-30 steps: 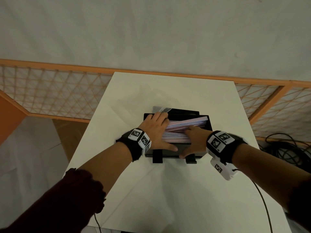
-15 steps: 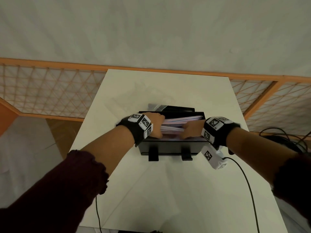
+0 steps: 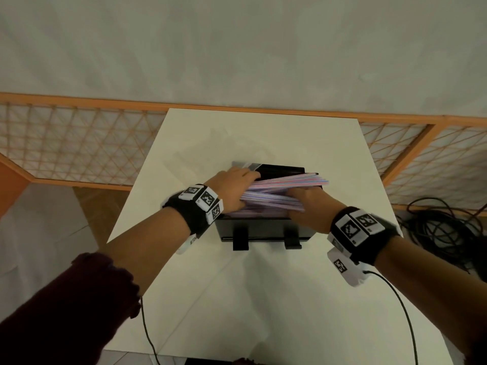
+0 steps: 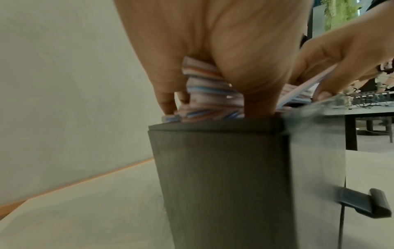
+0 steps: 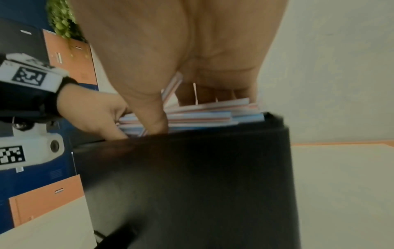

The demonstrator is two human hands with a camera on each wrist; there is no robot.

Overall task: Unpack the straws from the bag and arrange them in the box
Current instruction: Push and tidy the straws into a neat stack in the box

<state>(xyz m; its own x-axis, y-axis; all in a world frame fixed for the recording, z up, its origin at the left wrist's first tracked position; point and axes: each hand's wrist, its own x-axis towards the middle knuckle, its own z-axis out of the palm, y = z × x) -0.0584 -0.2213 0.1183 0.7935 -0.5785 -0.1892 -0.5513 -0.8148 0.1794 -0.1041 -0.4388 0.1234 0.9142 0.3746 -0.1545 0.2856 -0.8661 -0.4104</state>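
Note:
A black box (image 3: 263, 227) stands in the middle of the white table (image 3: 263, 299). It is filled with a thick bundle of striped straws (image 3: 279, 187) lying left to right. The top ones slant up over the back right rim. My left hand (image 3: 235, 192) grips the left end of the straws (image 4: 209, 94), thumb in front and fingers behind, just above the box (image 4: 224, 176). At the right end, my right hand (image 3: 307, 206) holds the straws (image 5: 209, 112) between thumb and fingers. A clear bag (image 3: 243, 165) pokes out behind the box's back left corner.
Two black clips (image 3: 240, 239) jut from the box's front wall. An orange lattice fence (image 3: 79, 151) runs behind the table. Dark cables (image 3: 442, 227) lie on the floor to the right, and a wire (image 3: 403, 312) trails from my right wrist across the table.
A second ago both hands lay flat on the straw pile. They then dipped to its two ends, and now they hold the bundle slightly higher, its top straws slanting up to the right.

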